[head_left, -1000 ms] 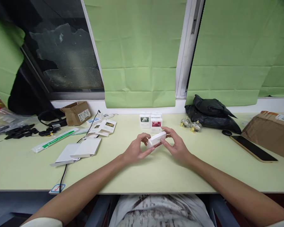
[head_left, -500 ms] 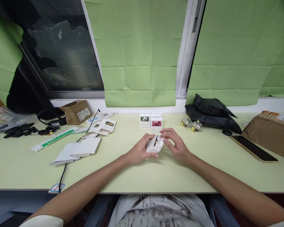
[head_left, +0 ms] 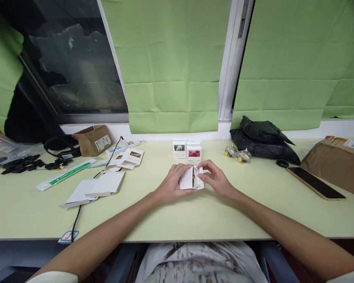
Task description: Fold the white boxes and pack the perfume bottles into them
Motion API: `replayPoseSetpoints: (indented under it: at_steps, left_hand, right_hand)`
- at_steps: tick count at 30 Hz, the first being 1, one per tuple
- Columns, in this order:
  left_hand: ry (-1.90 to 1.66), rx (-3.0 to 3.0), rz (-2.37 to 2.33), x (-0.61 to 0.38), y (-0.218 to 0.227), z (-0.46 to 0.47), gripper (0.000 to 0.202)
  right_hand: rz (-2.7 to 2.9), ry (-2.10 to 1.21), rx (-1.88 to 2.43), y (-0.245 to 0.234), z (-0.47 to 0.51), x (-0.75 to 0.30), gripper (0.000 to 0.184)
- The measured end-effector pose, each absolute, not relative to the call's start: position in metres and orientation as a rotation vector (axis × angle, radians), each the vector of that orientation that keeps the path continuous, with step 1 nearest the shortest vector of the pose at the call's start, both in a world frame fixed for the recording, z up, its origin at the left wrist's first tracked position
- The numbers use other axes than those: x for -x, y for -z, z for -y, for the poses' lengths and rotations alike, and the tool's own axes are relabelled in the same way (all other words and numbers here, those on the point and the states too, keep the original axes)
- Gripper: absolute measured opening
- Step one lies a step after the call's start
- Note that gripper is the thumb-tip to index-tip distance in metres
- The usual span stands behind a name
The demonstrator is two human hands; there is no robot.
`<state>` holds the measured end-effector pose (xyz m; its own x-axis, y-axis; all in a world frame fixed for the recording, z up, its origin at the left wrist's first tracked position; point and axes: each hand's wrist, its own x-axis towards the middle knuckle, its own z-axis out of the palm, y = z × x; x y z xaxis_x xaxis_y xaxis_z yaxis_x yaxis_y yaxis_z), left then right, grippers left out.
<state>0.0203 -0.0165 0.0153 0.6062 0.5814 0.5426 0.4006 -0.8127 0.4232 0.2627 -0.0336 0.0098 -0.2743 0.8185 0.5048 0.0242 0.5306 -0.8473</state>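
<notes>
The head camera looks forward and down across a table (head_left: 194,220). It faces a curtain (head_left: 171,67) at 12 o'clock, the wearer's shirt (head_left: 200,265) near at 6.

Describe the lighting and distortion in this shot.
Head view: table fairly evenly lit, faint soft shadow near the held white box; window glass dark. Head view: window frame tilts, suggesting wide-angle distortion. Head view: box print too small to read.

An indoor desk workspace: a window (head_left: 82,74) and green curtains (head_left: 172,70) behind the worktop (head_left: 238,220), a chair (head_left: 275,261) before it.
</notes>
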Motion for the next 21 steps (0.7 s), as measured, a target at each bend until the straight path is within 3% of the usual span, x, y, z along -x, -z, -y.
replayPoseSetpoints:
  at_steps: [6,21]
  left_hand:
    - [-0.991,-2.528,-0.773,-0.023,-0.016,0.02,0.078]
    - [-0.959,-2.391,-0.764,-0.023,-0.01,0.015,0.062]
  right_hand:
    - [1.874,-0.665,0.769,-0.018,0.039,-0.264,0.018]
    - [1.807,-0.892,0.816,-0.015,0.046,-0.262,0.032]
